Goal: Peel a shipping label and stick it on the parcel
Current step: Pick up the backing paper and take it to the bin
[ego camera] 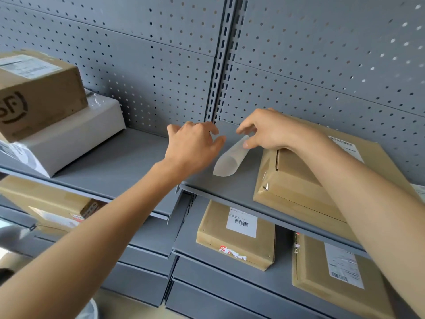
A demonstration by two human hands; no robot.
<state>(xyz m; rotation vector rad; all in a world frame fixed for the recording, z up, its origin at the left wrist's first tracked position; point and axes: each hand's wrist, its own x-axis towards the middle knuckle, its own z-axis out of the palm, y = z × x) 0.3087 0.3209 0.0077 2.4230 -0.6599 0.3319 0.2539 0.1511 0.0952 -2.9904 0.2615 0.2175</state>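
The right hand point(273, 130) pinches the top end of a curled white sheet point(230, 157) between thumb and fingers. That is the label on its backing, I think. It hangs down over the gray shelf point(128, 166), pointing toward 7 o'clock. The left hand point(193, 146) is just beside it, at 9 o'clock from the sheet. Its grip is open and holds nothing.

The parcel point(296, 180) is a flat brown box on the same shelf, at 3 o'clock from the sheet. The right wrist rests over its near corner. A white sticker point(347, 146) is already on its far side, so the bare part nearer the person looks best for the new one.

To peel well, the left hand should catch one loose corner and pull slowly, while the right hand holds tight. Keep sticky sides apart, or they may fold together.
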